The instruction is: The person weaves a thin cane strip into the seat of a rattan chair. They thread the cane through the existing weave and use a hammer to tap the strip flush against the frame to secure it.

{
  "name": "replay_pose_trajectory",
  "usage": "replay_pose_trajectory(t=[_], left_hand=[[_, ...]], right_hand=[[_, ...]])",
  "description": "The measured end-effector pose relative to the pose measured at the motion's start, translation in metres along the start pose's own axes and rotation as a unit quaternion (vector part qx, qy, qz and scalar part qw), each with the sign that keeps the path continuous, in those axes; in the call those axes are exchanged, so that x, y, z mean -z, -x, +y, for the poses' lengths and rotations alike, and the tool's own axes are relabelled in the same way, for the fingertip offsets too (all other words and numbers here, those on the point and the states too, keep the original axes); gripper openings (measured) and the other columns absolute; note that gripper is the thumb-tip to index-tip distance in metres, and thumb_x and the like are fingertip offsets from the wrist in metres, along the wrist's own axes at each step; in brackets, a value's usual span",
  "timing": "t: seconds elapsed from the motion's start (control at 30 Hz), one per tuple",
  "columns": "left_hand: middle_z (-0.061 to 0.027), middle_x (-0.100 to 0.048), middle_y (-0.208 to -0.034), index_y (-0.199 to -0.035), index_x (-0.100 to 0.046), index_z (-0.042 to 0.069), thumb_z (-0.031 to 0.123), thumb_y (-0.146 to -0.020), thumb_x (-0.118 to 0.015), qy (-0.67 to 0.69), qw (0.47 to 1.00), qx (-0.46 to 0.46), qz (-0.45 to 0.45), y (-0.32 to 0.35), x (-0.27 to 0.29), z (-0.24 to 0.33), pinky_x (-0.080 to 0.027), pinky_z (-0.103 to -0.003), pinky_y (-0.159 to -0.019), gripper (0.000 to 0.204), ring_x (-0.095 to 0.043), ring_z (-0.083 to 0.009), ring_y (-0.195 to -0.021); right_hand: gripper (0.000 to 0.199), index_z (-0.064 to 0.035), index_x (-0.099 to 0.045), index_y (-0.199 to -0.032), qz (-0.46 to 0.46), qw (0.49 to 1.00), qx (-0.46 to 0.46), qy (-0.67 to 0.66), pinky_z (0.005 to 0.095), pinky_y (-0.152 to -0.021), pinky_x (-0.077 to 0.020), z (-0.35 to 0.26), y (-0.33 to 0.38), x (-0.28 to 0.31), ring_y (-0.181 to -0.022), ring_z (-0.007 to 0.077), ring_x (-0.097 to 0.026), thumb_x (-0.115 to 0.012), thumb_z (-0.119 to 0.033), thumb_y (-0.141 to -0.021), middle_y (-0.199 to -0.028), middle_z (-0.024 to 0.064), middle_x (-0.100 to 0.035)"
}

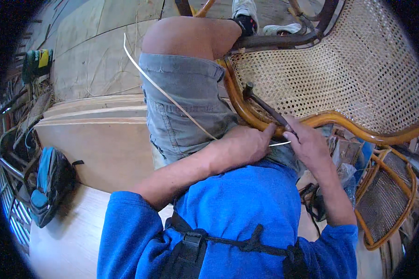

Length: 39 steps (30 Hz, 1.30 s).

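A woven cane chair seat (340, 69) with a curved orange-brown wooden frame (330, 120) rests against my knee. My left hand (242, 144) presses against the frame's lower edge and pinches a long pale cane strip (163, 90) that arcs up to the left over my denim shorts. My right hand (307, 142) grips a dark metal tool (265, 107) whose shaft lies along the frame, its tip up near the cane weave. Both hands nearly touch at the frame.
Stacked plywood sheets (93, 121) lie to the left. A blue and black backpack (49, 183) sits on the pale floor at lower left. Another cane chair frame (386, 195) stands at lower right. Someone's white shoe (244, 11) shows at the top.
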<state>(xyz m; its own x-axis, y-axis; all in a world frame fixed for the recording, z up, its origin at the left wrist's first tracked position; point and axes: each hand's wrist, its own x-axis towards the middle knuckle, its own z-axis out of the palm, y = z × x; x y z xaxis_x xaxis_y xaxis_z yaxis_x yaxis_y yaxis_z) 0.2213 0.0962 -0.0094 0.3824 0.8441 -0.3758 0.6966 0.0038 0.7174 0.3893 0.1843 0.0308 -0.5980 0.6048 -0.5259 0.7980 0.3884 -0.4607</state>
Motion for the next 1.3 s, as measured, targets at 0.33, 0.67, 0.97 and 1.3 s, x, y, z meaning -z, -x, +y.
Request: replay_pose_trajectory(t=[0.33, 0.67, 0.97, 1.3], left_hand=[[-0.0234, -0.061, -0.068, -0.119, -0.043, -0.005, 0.017, -0.084, -0.043, 0.036, 0.998, 0.018, -0.044, 0.001, 0.008, 0.003, -0.048, -0.049, -0.056, 0.042, -0.061, -0.0376, -0.061], [-0.002, -0.054, -0.101, -0.119, -0.042, 0.007, 0.03, -0.092, -0.039, 0.695, 0.649, 0.301, 0.077, 0.021, -0.007, -0.02, -0.036, -0.021, -0.038, 0.035, -0.049, -0.0077, -0.054], [-0.0023, -0.054, -0.084, -0.104, -0.046, 0.009, 0.032, -0.092, -0.039, 0.637, 0.688, 0.344, 0.045, 0.01, -0.004, -0.017, -0.034, -0.022, -0.036, 0.027, -0.051, -0.0097, -0.049], [-0.0019, -0.052, -0.078, -0.106, -0.044, 0.008, 0.032, -0.093, -0.038, 0.621, 0.711, 0.323, 0.07, 0.007, -0.005, -0.015, -0.034, -0.022, -0.037, 0.028, -0.054, -0.0097, -0.052]], right_hand=[[0.037, -0.006, -0.049, -0.114, 0.051, 0.999, 0.0, -0.011, 0.039, -0.071, -0.0471, 0.007, 0.014, -0.003, -0.083, 0.0313, -0.06, -0.059, -0.017, -0.08, -0.087, 0.0156, -0.061], [0.021, -0.0029, -0.049, -0.092, 0.015, 0.979, -0.159, -0.123, 0.0392, -0.061, -0.0445, 0.002, 0.065, -0.011, -0.066, 0.032, -0.057, -0.059, -0.016, -0.079, -0.071, 0.0142, -0.055], [0.026, -0.0014, -0.049, -0.092, 0.015, 0.982, -0.152, -0.114, 0.0447, -0.061, -0.0431, 0.0, 0.066, -0.041, -0.071, 0.0395, -0.057, -0.055, -0.025, -0.084, -0.074, 0.0217, -0.056], [0.035, -0.0005, -0.047, -0.085, -0.011, 0.986, -0.157, -0.06, 0.042, -0.058, -0.0425, 0.01, 0.061, -0.044, -0.063, 0.0388, -0.056, -0.048, -0.035, -0.087, -0.067, 0.0214, -0.054]])
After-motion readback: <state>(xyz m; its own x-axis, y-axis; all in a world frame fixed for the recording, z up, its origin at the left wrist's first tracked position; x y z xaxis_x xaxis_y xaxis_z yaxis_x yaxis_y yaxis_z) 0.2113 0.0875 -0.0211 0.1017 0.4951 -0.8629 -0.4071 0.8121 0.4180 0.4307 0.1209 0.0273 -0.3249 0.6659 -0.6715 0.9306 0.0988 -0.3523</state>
